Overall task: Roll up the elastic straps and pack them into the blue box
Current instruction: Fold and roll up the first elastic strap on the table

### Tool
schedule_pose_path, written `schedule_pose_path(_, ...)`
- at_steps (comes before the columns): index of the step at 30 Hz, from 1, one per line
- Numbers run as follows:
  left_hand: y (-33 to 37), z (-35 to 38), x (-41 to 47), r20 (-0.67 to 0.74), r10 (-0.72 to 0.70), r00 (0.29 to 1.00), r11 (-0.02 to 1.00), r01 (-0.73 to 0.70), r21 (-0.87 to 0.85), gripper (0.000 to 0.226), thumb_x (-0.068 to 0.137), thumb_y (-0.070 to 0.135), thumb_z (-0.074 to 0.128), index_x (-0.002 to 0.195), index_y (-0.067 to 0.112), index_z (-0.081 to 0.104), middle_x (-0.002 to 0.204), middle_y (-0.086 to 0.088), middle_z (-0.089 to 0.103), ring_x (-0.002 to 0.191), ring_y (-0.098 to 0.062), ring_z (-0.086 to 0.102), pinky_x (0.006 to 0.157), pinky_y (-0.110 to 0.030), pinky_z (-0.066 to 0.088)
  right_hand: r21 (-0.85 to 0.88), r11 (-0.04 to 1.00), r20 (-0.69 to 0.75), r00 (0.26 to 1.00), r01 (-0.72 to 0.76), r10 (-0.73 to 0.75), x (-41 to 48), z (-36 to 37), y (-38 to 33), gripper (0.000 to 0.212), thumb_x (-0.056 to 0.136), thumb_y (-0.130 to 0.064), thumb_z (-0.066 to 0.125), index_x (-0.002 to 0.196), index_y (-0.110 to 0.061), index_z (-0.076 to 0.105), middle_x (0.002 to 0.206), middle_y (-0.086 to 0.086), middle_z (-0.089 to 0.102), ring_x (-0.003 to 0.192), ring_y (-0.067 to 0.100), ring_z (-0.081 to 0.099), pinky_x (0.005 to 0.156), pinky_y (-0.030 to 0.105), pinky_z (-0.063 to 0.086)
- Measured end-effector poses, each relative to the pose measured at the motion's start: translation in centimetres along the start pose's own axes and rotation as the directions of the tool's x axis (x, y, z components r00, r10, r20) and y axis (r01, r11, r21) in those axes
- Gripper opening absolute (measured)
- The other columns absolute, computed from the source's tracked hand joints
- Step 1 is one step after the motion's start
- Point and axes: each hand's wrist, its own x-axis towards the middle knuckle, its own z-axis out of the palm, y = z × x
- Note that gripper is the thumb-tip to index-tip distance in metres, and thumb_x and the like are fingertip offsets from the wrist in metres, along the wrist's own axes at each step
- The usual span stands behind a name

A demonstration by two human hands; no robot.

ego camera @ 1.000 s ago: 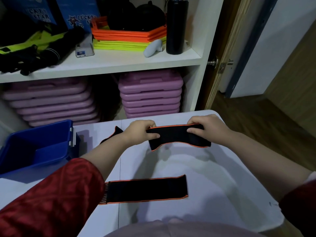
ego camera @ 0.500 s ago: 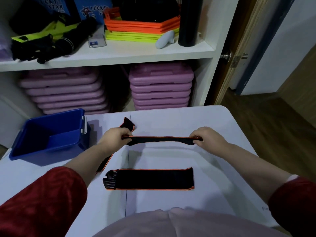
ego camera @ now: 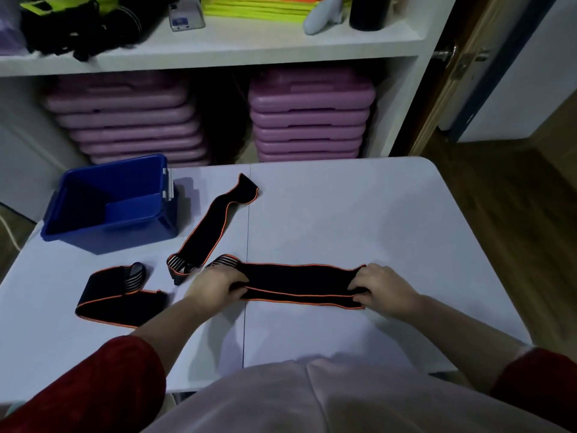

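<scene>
Three elastic straps lying on the bench | blue box sitting open, looking empty | stretched strap looking light, soft, limp, so gripping at the ends suits | left hand and right hand pinching its two ends | loose strap and folded strap waiting nearby
</scene>
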Motion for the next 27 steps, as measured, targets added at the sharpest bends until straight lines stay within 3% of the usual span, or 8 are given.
schedule_pose_path(5, 0.1, 0.3, 0.0, 0.028, 0.002, 1.000, 1.000, -0.002, 0.017, 0.030, 0.080, 0.031, 0.071, 0.108, 0.022, 0.071, 0.107, 0.003, 0.072, 0.104, -0.019, 0.063, 0.083, -0.024, 0.041, 0.108, 0.993, -0.094, 0.994, -0.047, 0.057, -0.2, 0.5, -0.5, 0.030, 0.074, -0.037, 0.072, 0.104, -0.030, 0.069, 0.109, -0.004, 0.063, 0.109, 0.021, 0.052, 0.092, 0.038, 0.045)
schedule_pose_path(9, -0.4, 0.4, 0.9, -0.009, 0.048, 0.999, 0.998, -0.048, 0.046, 0.031, 0.073, 0.032, 0.072, 0.102, 0.018, 0.072, 0.098, -0.002, 0.073, 0.097, -0.028, 0.065, 0.086, -0.032, 0.048, 0.339, 0.896, -0.118, 0.931, -0.288, 0.344, 0.5, 0.5, -0.4, 0.050, 0.074, -0.039, 0.074, 0.120, -0.023, 0.061, 0.125, 0.005, 0.049, 0.121, 0.022, 0.044, 0.104, 0.035, 0.039)
schedule_pose_path(12, -0.6, -0.2, 2.2, -0.032, -0.152, 0.988, 0.976, 0.155, 0.153, 0.042, 0.079, 0.045, 0.063, 0.116, 0.025, 0.064, 0.117, 0.000, 0.065, 0.112, -0.028, 0.055, 0.090, -0.041, 0.045, 0.485, 0.757, -0.042, 0.853, -0.438, 0.521, 1.2, -0.1, -0.4, 0.050, 0.079, -0.031, 0.071, 0.124, -0.012, 0.057, 0.118, 0.009, 0.055, 0.115, 0.024, 0.052, 0.093, 0.027, 0.037)
schedule_pose_path(14, -1.0, -0.5, 3.0, 0.001, -0.377, 0.926, 0.913, 0.372, 0.170, 0.049, 0.083, 0.045, 0.060, 0.127, 0.025, 0.054, 0.128, -0.004, 0.057, 0.119, -0.030, 0.048, 0.094, -0.043, 0.043, 0.513, 0.731, -0.048, 0.835, -0.450, 0.548, 1.5, -0.2, -0.5, 0.041, 0.081, -0.023, 0.069, 0.119, -0.008, 0.061, 0.090, -0.003, 0.059, 0.098, 0.017, 0.056, 0.084, 0.023, 0.036)
schedule_pose_path(16, -1.6, -0.8, 3.4, 0.092, -0.488, 0.868, 0.872, 0.482, 0.083, 0.044, 0.087, 0.032, 0.057, 0.129, 0.020, 0.052, 0.121, -0.011, 0.061, 0.110, -0.032, 0.055, 0.087, -0.041, 0.048, 0.525, 0.729, -0.070, 0.831, -0.439, 0.551, 1.6, -0.2, -0.8, 0.036, 0.080, -0.019, 0.068, 0.114, -0.009, 0.063, 0.074, -0.014, 0.051, 0.089, 0.013, 0.054, 0.083, 0.021, 0.037)
schedule_pose_path(18, -2.1, -0.9, 3.4, 0.139, -0.502, 0.854, 0.858, 0.512, -0.047, 0.036, 0.087, 0.018, 0.052, 0.123, 0.018, 0.057, 0.110, -0.012, 0.067, 0.094, -0.030, 0.062, 0.078, -0.037, 0.053, 0.548, 0.721, -0.075, 0.835, -0.423, 0.546, 1.6, -0.3, -1.2, 0.032, 0.079, -0.018, 0.068, 0.111, -0.012, 0.065, 0.070, -0.014, 0.051, 0.088, 0.012, 0.055, 0.085, 0.021, 0.038)
schedule_pose_path(21, -2.1, -1.1, 2.8, 0.045, -0.486, 0.873, 0.861, 0.487, -0.146, 0.026, 0.085, 0.017, 0.056, 0.109, 0.017, 0.065, 0.099, -0.010, 0.070, 0.085, -0.029, 0.063, 0.072, -0.034, 0.052, 0.592, 0.695, -0.082, 0.828, -0.407, 0.555, 1.5, -0.3, -1.6, 0.028, 0.079, -0.017, 0.066, 0.107, -0.016, 0.067, 0.070, -0.012, 0.054, 0.088, 0.013, 0.056, 0.085, 0.022, 0.038)
schedule_pose_path(27, -2.2, -1.2, 1.1, 0.053, -0.509, 0.859, 0.849, 0.512, -0.134, 0.018, 0.081, 0.022, 0.060, 0.096, 0.014, 0.067, 0.082, -0.004, 0.065, 0.074, -0.024, 0.060, 0.062, -0.030, 0.048, 0.505, 0.719, -0.020, 0.827, -0.477, 0.563, 0.9, 1.5, -1.1, 0.029, 0.081, -0.014, 0.066, 0.109, -0.008, 0.065, 0.081, 0.002, 0.061, 0.085, 0.017, 0.056, 0.076, 0.020, 0.035)
